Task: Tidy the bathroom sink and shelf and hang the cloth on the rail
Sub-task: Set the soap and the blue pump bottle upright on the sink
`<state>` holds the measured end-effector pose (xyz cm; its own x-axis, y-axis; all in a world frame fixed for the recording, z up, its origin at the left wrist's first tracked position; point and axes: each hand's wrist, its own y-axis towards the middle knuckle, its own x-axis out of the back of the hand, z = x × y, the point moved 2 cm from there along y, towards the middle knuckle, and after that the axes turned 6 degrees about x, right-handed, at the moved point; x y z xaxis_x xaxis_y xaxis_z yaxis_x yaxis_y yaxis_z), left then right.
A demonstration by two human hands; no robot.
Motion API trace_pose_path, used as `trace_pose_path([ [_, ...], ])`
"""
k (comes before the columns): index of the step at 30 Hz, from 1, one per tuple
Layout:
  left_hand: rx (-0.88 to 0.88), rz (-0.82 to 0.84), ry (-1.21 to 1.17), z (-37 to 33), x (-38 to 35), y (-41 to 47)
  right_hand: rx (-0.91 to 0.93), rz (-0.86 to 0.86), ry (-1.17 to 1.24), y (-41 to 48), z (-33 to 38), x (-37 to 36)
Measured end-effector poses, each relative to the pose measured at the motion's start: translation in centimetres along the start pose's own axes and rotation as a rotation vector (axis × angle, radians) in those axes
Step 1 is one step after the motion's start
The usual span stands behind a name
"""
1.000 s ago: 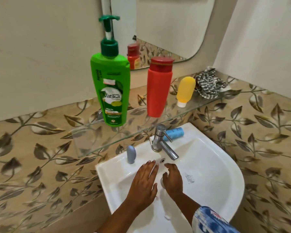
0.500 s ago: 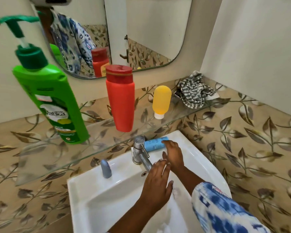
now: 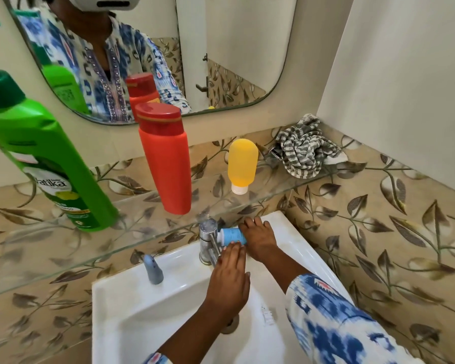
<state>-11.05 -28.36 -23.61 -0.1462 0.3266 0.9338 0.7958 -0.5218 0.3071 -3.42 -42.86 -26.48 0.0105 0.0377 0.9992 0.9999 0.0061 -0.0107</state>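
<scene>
A small blue tube [image 3: 231, 235] lies on the back rim of the white sink [image 3: 132, 308], right of the steel tap [image 3: 208, 243]. My right hand [image 3: 259, 239] is closed over the tube's right end. My left hand [image 3: 229, 279] hovers over the basin by the tap spout, fingers flat and apart, holding nothing. On the glass shelf [image 3: 63, 248] above stand a green pump bottle [image 3: 45, 164], a red bottle [image 3: 166, 158] and a yellow tube [image 3: 242, 164] on its cap. A striped grey cloth [image 3: 304, 149] lies crumpled at the shelf's right end.
A small grey object [image 3: 153, 269] stands on the sink rim left of the tap. The mirror [image 3: 221, 56] hangs above the shelf. A white wall [image 3: 405, 74] closes the corner on the right, and leaf-patterned tiles [image 3: 378, 232] surround the sink.
My right hand went from the basin up to the back rim and closed on the blue tube. My left hand moved closer to the tap. The view shifted right and nearer.
</scene>
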Motion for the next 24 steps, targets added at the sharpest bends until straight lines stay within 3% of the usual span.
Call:
trace_pose_path([
  [5,-0.007,0.004,0.008,-0.1,-0.3,-0.1,-0.174,-0.197,0.237,-2.2,-2.2,-0.4],
  [8,-0.028,0.004,-0.012,-0.2,-0.5,-0.4,-0.273,-0.284,0.505,-2.7,-2.9,-0.4],
  [14,-0.007,0.046,-0.053,-0.6,-0.3,-0.3,-0.37,-0.298,1.034,-2.7,-1.7,-0.8],
  [19,-0.039,0.027,-0.081,-0.8,-0.2,0.5,-0.444,-0.335,1.282,-2.7,-0.3,-1.3],
  [24,-0.045,0.077,-0.11,-1.1,-0.1,0.7,-0.424,-0.294,1.142,-3.7,-0.9,-1.0],
])
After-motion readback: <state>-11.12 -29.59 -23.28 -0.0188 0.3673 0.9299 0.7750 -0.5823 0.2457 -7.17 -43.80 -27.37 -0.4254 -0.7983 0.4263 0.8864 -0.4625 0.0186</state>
